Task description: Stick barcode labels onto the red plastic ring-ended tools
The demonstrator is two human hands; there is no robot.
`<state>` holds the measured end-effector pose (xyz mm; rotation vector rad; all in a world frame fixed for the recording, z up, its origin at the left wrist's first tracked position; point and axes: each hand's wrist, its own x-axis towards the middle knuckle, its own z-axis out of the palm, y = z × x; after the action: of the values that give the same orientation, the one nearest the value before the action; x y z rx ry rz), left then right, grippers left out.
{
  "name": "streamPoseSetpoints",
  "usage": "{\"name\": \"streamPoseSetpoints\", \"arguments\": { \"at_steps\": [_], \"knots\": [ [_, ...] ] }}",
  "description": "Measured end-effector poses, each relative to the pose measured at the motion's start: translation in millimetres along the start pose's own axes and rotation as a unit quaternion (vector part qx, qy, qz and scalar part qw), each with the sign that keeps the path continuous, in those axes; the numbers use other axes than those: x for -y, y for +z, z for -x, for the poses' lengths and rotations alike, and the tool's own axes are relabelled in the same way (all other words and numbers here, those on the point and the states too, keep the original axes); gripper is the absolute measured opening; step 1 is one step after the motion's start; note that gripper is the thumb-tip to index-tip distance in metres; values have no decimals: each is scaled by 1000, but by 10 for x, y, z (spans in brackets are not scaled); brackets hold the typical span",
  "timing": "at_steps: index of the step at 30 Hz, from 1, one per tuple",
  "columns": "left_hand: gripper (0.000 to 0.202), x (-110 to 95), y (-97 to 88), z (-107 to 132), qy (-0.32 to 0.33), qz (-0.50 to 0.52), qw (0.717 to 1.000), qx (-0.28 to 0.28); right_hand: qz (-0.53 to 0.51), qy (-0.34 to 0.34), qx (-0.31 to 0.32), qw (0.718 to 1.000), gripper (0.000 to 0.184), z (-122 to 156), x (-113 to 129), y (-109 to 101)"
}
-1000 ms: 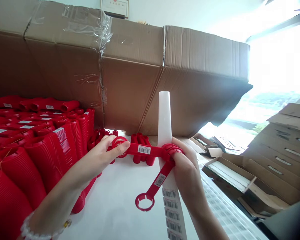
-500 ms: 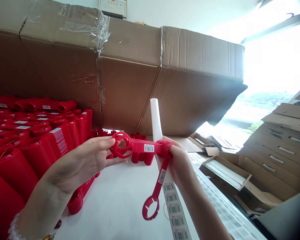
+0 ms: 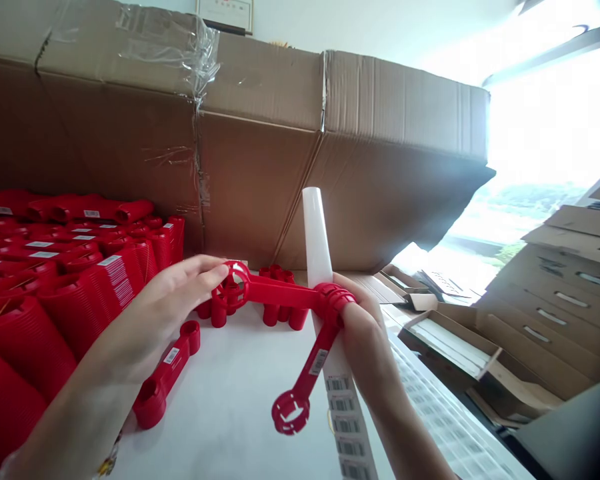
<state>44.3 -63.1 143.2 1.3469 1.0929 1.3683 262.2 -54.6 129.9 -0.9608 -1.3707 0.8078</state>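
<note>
My left hand (image 3: 183,290) pinches the ring end of a red plastic bar with a ring at each end (image 3: 280,291). My right hand (image 3: 363,327) is closed around the bar's other end. From that same hand a second red ringed bar (image 3: 310,372) slants down, with a barcode label on its face and its free ring over the table. A strip of barcode labels (image 3: 349,425) runs beneath my right hand, and its plain white part (image 3: 317,233) rises behind the fingers. Whether the right hand also grips the strip, I cannot tell.
Bundled stacks of red ringed bars (image 3: 70,293) fill the left. One labelled bar (image 3: 167,373) lies on the white table (image 3: 220,427), more stand behind. A large cardboard box (image 3: 260,180) overhangs the back. Open cartons (image 3: 455,347) and stacked cardboard (image 3: 555,313) are at right.
The bar between my hands has turned, so its barcode label no longer shows. The lower bar has swung a little left. My left hand has shifted, uncovering more of the bar on the table.
</note>
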Motion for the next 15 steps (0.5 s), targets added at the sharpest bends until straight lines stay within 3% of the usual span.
{"name": "streamPoseSetpoints", "arguments": {
  "at_steps": [2, 4, 6, 9, 13, 15],
  "knots": [
    [28, -28, 15, 45, 62, 2, 993, -103, 25, -31, -16, 999, 23, 40, 10, 3],
    [32, -66, 7, 109, 182, 25, 961, -208, 53, -52, -30, 997, 23, 64, 4, -3],
    [44, -98, -9, 181, 260, 24, 934, -243, 73, -62, -40, 995, 23, 79, -12, -6],
    [48, -114, -5, 279, 251, 2, 952, -175, 83, -62, -31, 994, 23, 104, -35, 11],
    [32, -85, 82, 374, 122, -22, 992, -22, 97, -56, -23, 993, 24, 158, -32, 53],
    [32, -73, 152, 410, 56, -25, 998, 18, 99, -58, -20, 993, 25, 182, -19, 68]
  ]
}}
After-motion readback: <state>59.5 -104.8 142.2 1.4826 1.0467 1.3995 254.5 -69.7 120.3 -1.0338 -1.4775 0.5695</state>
